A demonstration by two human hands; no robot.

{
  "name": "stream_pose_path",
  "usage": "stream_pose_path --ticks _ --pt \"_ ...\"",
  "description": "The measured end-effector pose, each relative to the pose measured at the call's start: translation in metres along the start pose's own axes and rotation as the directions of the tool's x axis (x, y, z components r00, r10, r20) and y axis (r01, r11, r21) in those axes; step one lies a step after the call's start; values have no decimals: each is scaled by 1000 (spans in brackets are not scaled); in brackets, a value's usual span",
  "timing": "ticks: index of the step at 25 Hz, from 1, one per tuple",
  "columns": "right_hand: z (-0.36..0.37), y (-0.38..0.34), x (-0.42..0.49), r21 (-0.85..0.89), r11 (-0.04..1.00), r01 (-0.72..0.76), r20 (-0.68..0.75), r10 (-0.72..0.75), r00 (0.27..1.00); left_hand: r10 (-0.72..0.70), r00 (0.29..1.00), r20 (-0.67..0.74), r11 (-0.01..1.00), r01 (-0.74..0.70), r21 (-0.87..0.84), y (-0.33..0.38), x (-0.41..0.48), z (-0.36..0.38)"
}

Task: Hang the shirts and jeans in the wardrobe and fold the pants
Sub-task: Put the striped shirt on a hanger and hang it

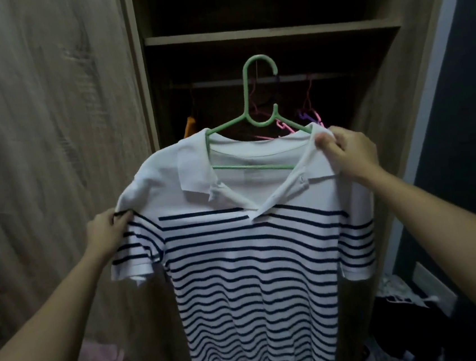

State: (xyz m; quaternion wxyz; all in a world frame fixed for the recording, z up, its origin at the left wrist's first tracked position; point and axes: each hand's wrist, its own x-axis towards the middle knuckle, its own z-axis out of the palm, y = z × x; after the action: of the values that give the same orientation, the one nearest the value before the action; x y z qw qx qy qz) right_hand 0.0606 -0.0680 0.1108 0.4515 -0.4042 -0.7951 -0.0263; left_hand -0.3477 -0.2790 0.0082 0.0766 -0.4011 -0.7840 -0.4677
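Knit cloth polo shirt (247,255), matt; smooth plastic hanger (256,113), slight sheen; matt wood-grain wardrobe (137,73) w/ metal rail (220,83).

A white shirt (253,252) with dark blue stripes from the chest down hangs on a pale green hanger (256,113), its collar open and its left sleeve bunched. It is up in front of the open wooden wardrobe (271,34). The hanger's hook is level with the rail (220,83) farther in.

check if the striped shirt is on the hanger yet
On it: the green hanger sits inside the collar of the striped shirt, hook sticking out above.
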Motion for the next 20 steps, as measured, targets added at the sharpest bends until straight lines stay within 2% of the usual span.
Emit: stream_pose_path --ticks 2,5,6,7,8,10,11,13,14,15,20 --pt "0 2 -4 32 999 -23 2 23 1000 47 998 -40 999 -46 27 2 4 0" --pt "0 6 -10 75 997 -28 20 27 999 -56 996 -70 983 68 173 -6 16 -3" --pt "2 6 -11 79 996 -28 32 25 999 -61 995 -75 985 72 160 -4 21 -5" --pt "6 6 -10 80 996 -27 41 24 999 -27 996 -89 997 33 72 6 23 -7" --pt "10 5 -10 80 996 -27 47 23 999 27 995 -100 994 -38 -102 19 24 -9" --pt "18 2 -9 72 997 -23 47 20 999 149 989 -9 925 -143 -352 54 23 -15" --pt "21 0 -8 65 998 -23 50 19 999 249 964 92 922 -207 -326 69 23 -18" --pt "25 -5 -7 61 998 -18 72 13 997 426 861 277 902 -426 -63 85 21 -24" --pt "25 -8 -8 70 997 -14 83 8 996 471 825 313 864 -503 24 87 20 -23" --pt "25 -12 -8 83 996 -10 90 2 996 489 806 334 845 -533 47 89 19 -23" --pt "19 -19 -7 155 987 34 142 -56 988 516 791 330 856 -485 -176 87 20 -23"
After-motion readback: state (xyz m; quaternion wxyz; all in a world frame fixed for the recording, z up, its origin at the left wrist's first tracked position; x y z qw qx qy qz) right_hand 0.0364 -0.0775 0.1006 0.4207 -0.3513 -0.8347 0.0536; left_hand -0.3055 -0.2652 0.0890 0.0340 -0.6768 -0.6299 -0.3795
